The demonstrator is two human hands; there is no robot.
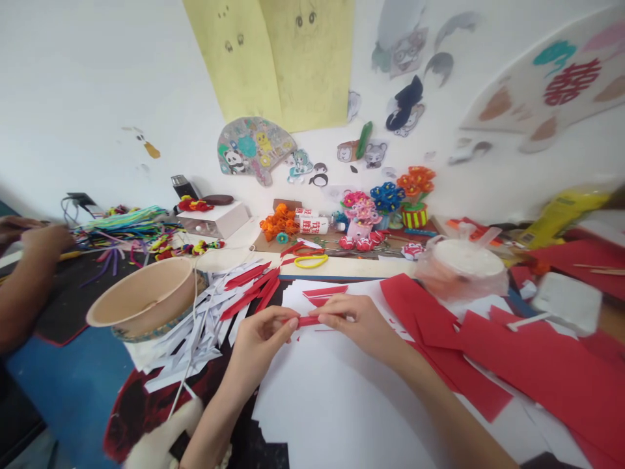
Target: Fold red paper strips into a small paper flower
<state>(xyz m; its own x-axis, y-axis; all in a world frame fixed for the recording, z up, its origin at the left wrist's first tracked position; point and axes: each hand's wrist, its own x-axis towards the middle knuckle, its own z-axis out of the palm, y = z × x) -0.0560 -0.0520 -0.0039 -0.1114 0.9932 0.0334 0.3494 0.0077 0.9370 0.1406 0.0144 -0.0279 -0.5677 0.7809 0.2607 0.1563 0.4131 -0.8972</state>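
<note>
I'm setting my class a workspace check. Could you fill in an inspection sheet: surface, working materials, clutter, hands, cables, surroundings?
Surface: white paper spread before the person.
Working materials: red paper strip held; red sheets overlapping at right.
Clutter: white paper strips heaped at left beside a beige bowl.
Hands: left hand and right hand both pinch the red paper strip.
Cables: white cord crosses the white paper strips.
Surroundings: yellow sheets on the wall; another person's hand at far left.
</note>
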